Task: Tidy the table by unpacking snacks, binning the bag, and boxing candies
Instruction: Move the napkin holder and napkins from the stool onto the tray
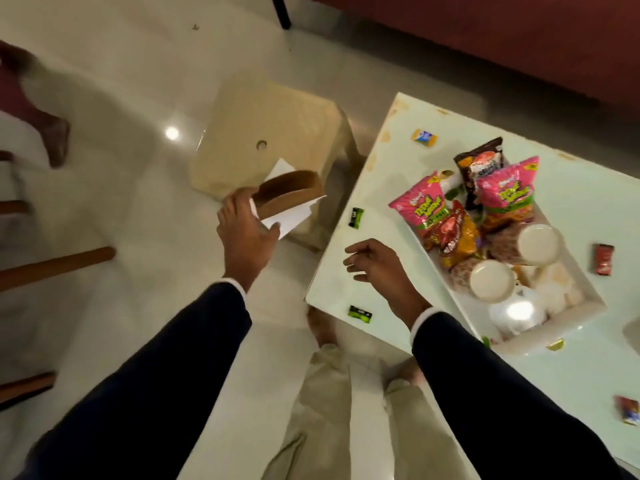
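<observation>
Pale glossy floor tiles fill the left half of the frame, and a white bench slants in from the right with a dark red sofa along the upper right edge. My left hand is out over the floor at centre frame, its fingers and thumb gripping the edge of a white paper bag with a brown inside, held open in front of a beige plastic stool at upper centre. My right hand hovers above the near left corner of the bench, fingers loosely curled and holding nothing. On the bench stands a white tray holding two pink snack packets, a dark brown packet, an orange-red packet and two round white-lidded containers. Wrapped candies lie loose around the tray: a green one at the left edge of the bench, another green one near the front corner, a yellow and blue one toward the back, a red one to the right of the tray, and a red and blue one at the far lower right. Below, my beige trousers and bare feet show beside the bench.
</observation>
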A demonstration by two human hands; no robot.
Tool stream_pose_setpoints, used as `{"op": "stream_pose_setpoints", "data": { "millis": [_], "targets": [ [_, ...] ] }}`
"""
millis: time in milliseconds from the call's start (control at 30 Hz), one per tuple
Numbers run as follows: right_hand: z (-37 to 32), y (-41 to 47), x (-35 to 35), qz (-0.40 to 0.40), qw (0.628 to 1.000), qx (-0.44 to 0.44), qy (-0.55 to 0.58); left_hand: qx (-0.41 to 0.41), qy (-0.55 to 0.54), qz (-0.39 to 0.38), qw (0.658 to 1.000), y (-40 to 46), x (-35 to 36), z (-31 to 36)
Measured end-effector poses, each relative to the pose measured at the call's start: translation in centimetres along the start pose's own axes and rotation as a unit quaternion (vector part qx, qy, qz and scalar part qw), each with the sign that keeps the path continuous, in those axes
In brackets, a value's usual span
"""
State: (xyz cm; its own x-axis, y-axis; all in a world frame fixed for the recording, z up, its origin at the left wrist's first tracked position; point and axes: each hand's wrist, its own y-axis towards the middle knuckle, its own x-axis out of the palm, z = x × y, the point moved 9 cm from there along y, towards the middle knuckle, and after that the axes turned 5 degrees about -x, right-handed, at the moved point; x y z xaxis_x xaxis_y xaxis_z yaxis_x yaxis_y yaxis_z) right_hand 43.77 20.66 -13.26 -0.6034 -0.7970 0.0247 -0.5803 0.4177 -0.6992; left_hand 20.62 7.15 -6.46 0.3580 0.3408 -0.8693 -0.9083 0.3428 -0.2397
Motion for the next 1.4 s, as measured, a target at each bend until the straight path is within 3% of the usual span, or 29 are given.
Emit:
{"op": "stream_pose_setpoints", "data": {
  "millis": [200,333,400,467,567,633,700,867,1133,1267,1400],
  "targets": [
    [-1.5,4.7,6.1,-0.023,0.998,0.053,-0.008,0.03,0.073,-0.137,0.987,6.4,3.1,-1.0],
    [-2.6,6.9,7.8,-0.017,0.998,0.067,-0.004,0.067,0.091,-0.162,0.98,7.9,4.4,-0.6],
    [-2.9,7.7,8.4,-0.009,0.997,0.071,-0.002,0.049,0.005,-0.165,0.985,8.2,3.8,-1.2],
    [-3.1,8.3,8.8,0.01,0.997,0.072,-0.011,0.003,-0.159,-0.163,0.974,7.9,2.4,-2.4],
    [-3.4,9.2,8.8,0.077,0.995,0.049,-0.028,-0.104,-0.388,-0.14,0.905,6.6,0.4,-6.1],
    [-3.6,9.6,9.0,0.121,0.992,0.03,-0.007,-0.16,-0.453,-0.104,0.871,4.9,-0.8,-9.3],
    [-3.4,10.2,9.8,0.134,0.99,0.038,0.03,-0.208,-0.461,-0.075,0.859,3.0,-1.4,-12.7],
    [-2.3,11.4,11.9,0.171,0.974,0.085,0.123,-0.269,-0.422,-0.075,0.863,-0.5,-1.2,-18.0],
    [-1.4,11.6,10.7,0.223,0.961,0.065,0.152,-0.229,-0.431,-0.092,0.868,-1.0,-0.5,-16.9],
    [-1.4,11.0,10.0,0.201,0.962,0.068,0.174,-0.199,-0.432,-0.106,0.873,-0.6,-0.4,-15.6],
    [-1.8,9.7,8.3,0.154,0.968,0.073,0.186,-0.161,-0.376,-0.123,0.904,-0.6,-0.2,-13.8]
  ]
}}
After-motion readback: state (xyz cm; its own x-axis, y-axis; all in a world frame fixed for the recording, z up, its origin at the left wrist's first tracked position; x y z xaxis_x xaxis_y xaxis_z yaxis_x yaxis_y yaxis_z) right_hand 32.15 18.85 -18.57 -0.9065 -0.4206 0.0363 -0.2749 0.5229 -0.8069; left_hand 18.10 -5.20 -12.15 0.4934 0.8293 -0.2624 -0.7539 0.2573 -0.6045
